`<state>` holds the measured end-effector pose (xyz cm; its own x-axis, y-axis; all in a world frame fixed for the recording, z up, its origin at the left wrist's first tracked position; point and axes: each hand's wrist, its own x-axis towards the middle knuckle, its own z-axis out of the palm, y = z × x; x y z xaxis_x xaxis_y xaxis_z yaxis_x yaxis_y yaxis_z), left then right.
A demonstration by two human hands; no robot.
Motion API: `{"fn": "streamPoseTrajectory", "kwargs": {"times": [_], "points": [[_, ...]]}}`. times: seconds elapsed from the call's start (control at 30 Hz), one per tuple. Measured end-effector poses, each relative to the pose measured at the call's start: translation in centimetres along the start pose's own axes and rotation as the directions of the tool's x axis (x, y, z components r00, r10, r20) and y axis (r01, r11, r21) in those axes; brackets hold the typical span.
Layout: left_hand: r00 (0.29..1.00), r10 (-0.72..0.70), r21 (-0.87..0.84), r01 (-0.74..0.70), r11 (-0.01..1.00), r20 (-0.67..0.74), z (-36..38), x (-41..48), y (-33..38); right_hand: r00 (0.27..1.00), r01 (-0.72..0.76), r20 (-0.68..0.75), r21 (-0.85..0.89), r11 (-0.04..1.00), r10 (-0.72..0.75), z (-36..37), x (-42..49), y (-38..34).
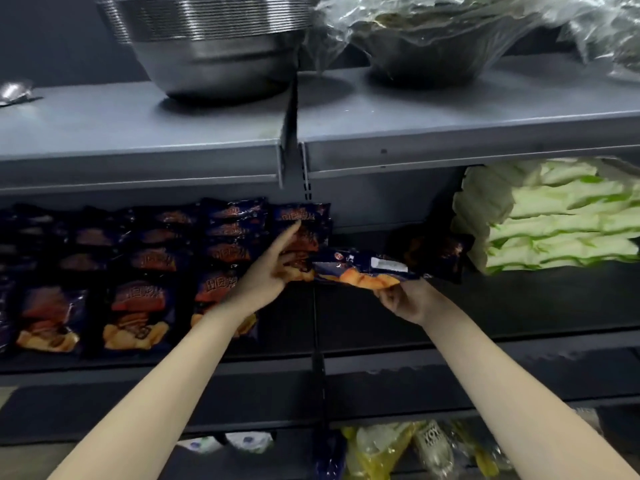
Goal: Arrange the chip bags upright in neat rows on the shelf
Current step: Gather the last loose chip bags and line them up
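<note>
Several dark blue chip bags [138, 306] stand upright in rows on the left part of the grey middle shelf [485, 306]. My left hand [270, 271] reaches to the rightmost row, its index finger stretched out and touching the bag at the back [304, 216]. My right hand [412, 299] grips the lower edge of one chip bag [367, 268], which lies flat and sideways above the shelf just right of the rows. Another dark bag [436, 251] sits behind it.
A stack of pale green packs [561, 220] fills the right end of the same shelf. The shelf above holds stacked steel bowls [214, 46] and plastic-wrapped bowls [433, 46]. Yellow and white packets [381, 448] lie on the shelf below. A slotted upright [306, 181] divides the bays.
</note>
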<state>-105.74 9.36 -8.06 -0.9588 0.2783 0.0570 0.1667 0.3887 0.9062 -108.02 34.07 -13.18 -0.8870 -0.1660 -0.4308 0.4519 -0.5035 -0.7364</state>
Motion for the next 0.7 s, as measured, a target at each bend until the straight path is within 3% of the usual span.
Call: {"fn": "streamPoseTrajectory", "kwargs": {"times": [0.07, 0.13, 0.2, 0.27, 0.33, 0.47, 0.63, 0.7], "points": [[0.993, 0.080, 0.158, -0.092, 0.983, 0.083, 0.5, -0.5, -0.5, 0.997, -0.074, -0.037, -0.109, 0.991, 0.070, 0.5, -0.7, 0.4], [0.996, 0.063, 0.152, -0.073, 0.986, 0.069, 1.7, -0.7, -0.9, 0.988, -0.154, -0.043, -0.225, 0.962, 0.148, 1.2, -1.2, 0.8], [1.000, 0.017, 0.039, -0.017, 0.999, -0.019, 2.5, -0.6, -1.1, 0.978, -0.209, -0.044, -0.314, 0.926, 0.206, 1.5, -1.3, 1.3], [0.994, -0.044, -0.222, 0.021, 0.975, -0.099, 2.9, -0.3, -1.0, 0.969, -0.239, -0.043, -0.390, 0.889, 0.242, 1.5, -1.7, 1.5], [0.977, -0.124, -0.453, 0.033, 0.891, -0.172, 3.0, -0.1, -1.4, 0.967, -0.249, -0.056, -0.431, 0.867, 0.250, 1.1, -1.9, 1.9], [0.942, -0.287, -0.708, 0.083, 0.702, -0.174, 3.1, -0.1, -2.6, 0.975, -0.220, -0.071, -0.456, 0.863, 0.211, 0.2, -1.9, 2.6], [0.916, -0.398, -0.918, 0.116, 0.379, -0.049, 4.6, -0.5, -2.6, 0.961, -0.059, 0.238, -0.328, 0.943, 0.143, 0.8, -3.0, 5.2], [0.905, -0.426, -0.945, 0.123, 0.304, -0.019, 6.5, -0.5, -2.3, 0.947, 0.030, 0.312, -0.310, 0.950, 0.072, 2.3, -2.9, 6.6]]}}
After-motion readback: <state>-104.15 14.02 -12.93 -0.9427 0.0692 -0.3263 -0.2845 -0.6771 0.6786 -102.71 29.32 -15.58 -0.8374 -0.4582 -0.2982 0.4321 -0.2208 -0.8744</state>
